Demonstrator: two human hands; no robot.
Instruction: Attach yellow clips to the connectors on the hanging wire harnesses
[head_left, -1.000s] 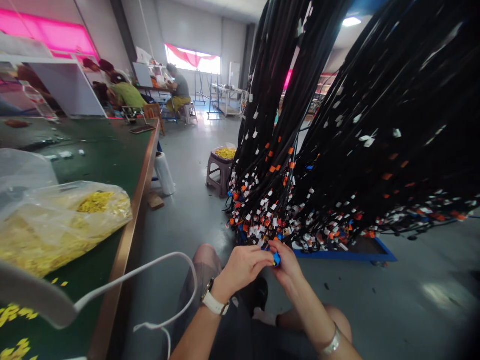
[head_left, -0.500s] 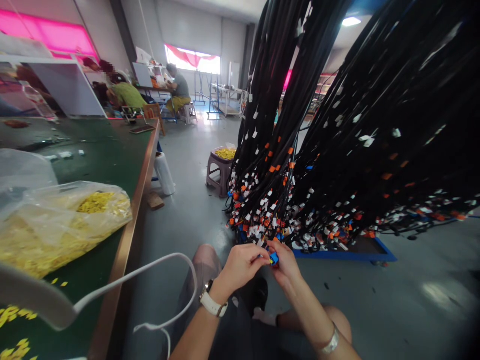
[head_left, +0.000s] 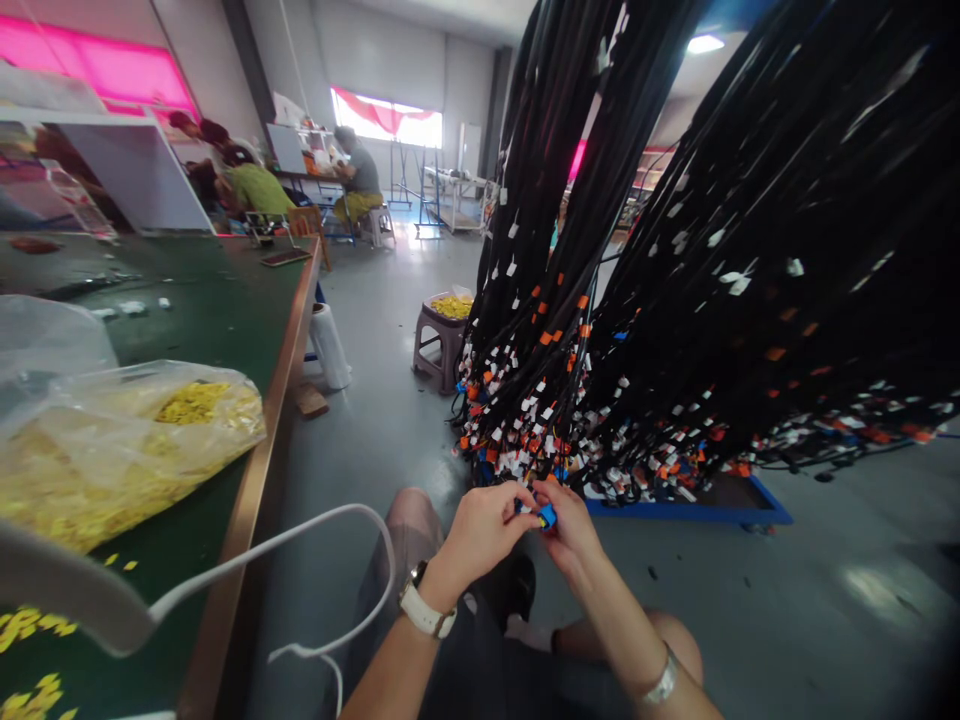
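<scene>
A seated worker holds a small blue connector [head_left: 547,516] with a yellow part above the lap, just in front of a dense hang of black cables [head_left: 562,200]. The right hand [head_left: 574,525] has its fingers closed on the piece; the left hand [head_left: 484,525] curls in from the other side, thumb and forefinger slightly parted, the thumb at the connector's edge, though I cannot tell whether it grips anything. Beside the worker, a clear bag [head_left: 135,450] of yellow pieces lies on a green-topped table [head_left: 232,310]. Beyond, more yellow pieces sit on a stool [head_left: 436,345]; across the room, co-workers [head_left: 259,187] sit near the tables.
</scene>
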